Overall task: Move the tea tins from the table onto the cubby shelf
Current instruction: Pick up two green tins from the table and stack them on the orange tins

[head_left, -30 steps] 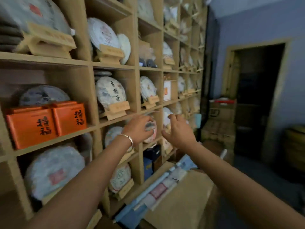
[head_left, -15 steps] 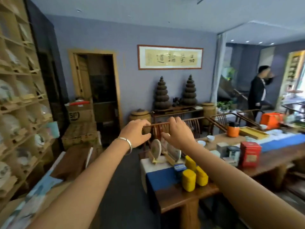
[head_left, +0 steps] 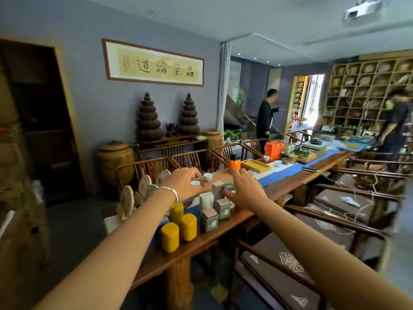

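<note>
Both arms are stretched out over a long brown wooden worktop (head_left: 288, 182). The left hand (head_left: 183, 183), with a silver bangle (head_left: 172, 193) on its wrist, is held above the near end of the worktop. Its fingers are bent loosely and nothing is held in its grip. The right hand (head_left: 244, 191) is held just beside it, fingers spread and fairly straight, and its grip is empty too.

The tea tins are all seen on the worktop. Three yellow rounded tins (head_left: 178, 224) are stood close together at the near end. Just behind them, two grey-green square tins with pink lids (head_left: 215, 213) are stood side by side, close under the right hand. A pale tall box (head_left: 206, 200) is stood beside them. Two small white cups (head_left: 202, 179) are seen near the left fingers.

Round paper-wrapped tea cakes (head_left: 138, 192) are propped upright at the left edge. An orange jar (head_left: 234, 165) is stood farther along. Dark wooden chairs (head_left: 335, 222) are lined up on the right.
</note>
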